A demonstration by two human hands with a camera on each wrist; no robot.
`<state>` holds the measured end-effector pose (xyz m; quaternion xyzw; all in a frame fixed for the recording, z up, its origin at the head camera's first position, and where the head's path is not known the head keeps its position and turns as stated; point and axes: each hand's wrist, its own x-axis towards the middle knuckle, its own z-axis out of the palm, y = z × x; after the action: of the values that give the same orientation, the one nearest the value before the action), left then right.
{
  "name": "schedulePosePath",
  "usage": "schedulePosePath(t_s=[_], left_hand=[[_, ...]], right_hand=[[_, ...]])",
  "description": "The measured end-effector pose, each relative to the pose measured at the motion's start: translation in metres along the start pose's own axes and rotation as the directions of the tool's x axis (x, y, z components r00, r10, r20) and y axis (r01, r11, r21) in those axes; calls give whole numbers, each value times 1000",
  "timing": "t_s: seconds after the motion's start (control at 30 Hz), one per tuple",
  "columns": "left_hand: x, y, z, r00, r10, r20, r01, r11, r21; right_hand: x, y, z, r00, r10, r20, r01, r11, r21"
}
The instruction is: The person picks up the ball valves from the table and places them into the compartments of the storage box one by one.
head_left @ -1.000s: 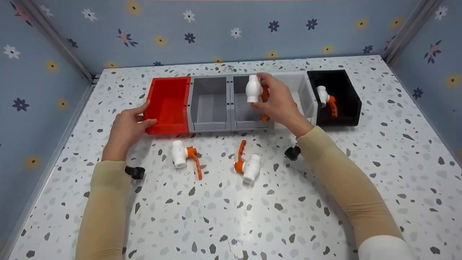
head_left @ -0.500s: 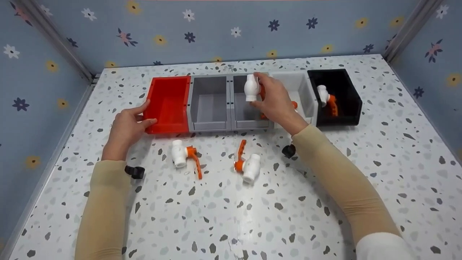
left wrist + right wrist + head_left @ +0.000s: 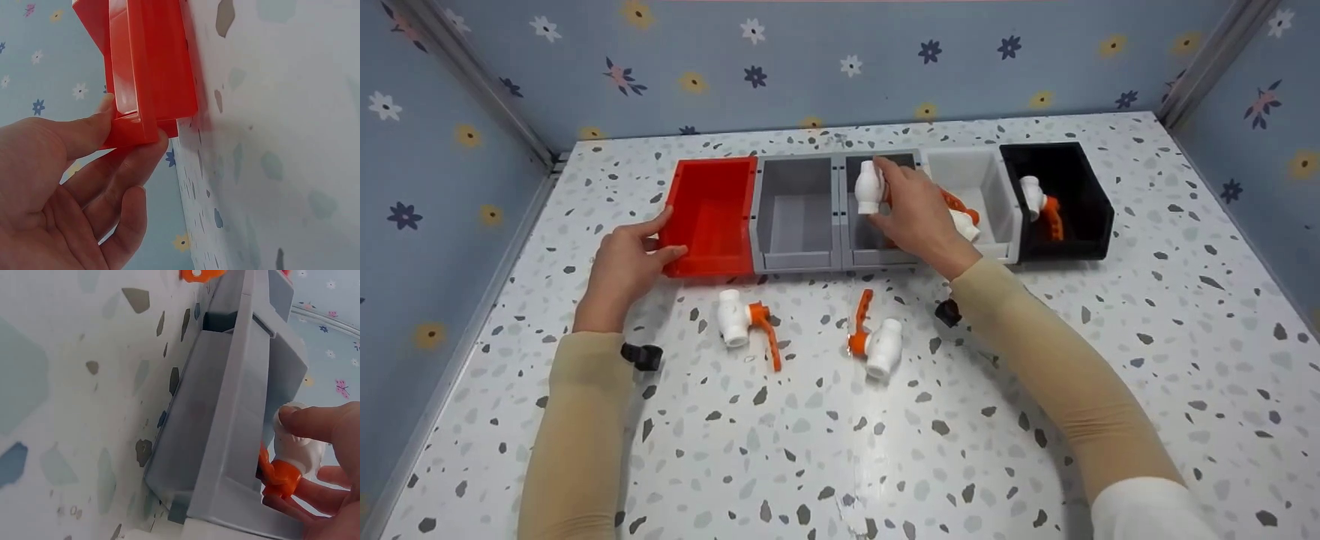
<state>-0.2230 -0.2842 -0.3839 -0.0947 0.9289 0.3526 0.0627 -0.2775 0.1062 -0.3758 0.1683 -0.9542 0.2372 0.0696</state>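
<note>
My left hand pinches the left side of a red bin. The left wrist view shows the thumb at the bin's rim and the fingers beneath. Over the right-hand grey bin, my right hand holds a white ball valve with an orange handle. In the right wrist view the thumb lies on one end of the valve body, with fingers around its other side. The orange handle points down into the bin and is partly hidden by its wall.
Left of that bin stands another grey bin. A white bin and a black bin on the right each contain a valve. Two more valves, a left one and a right one, lie on the speckled table in front.
My right hand has moved left with the ball valve and dipped slightly, uncovering more of the valve in the white bin. The left hand stays at the red bin.
</note>
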Motion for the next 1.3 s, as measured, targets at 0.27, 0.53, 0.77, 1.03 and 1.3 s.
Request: schedulePosePath(t_s=[0.27,0.53,0.77,1.03,1.3], left_hand=[[0,0,0,1000,-7,1,7,1000,2],[0,-1,-1,1000,4,-12,-4,1000,9],[-1,-3,0,1000,26,-14,-26,1000,8],[-1,0,-1,1000,15,-1,-15,1000,2],[0,-1,-1,1000,18,-3,-18,1000,0]], right_hand=[[3,-3,6,999,-21,46,25,996,-87],[9,-3,10,995,-62,77,75,982,-172],[10,-3,17,991,-109,74,126,950,-286],[8,-4,23,989,-86,123,131,894,-429],[10,-5,24,985,-74,153,137,878,-458]])
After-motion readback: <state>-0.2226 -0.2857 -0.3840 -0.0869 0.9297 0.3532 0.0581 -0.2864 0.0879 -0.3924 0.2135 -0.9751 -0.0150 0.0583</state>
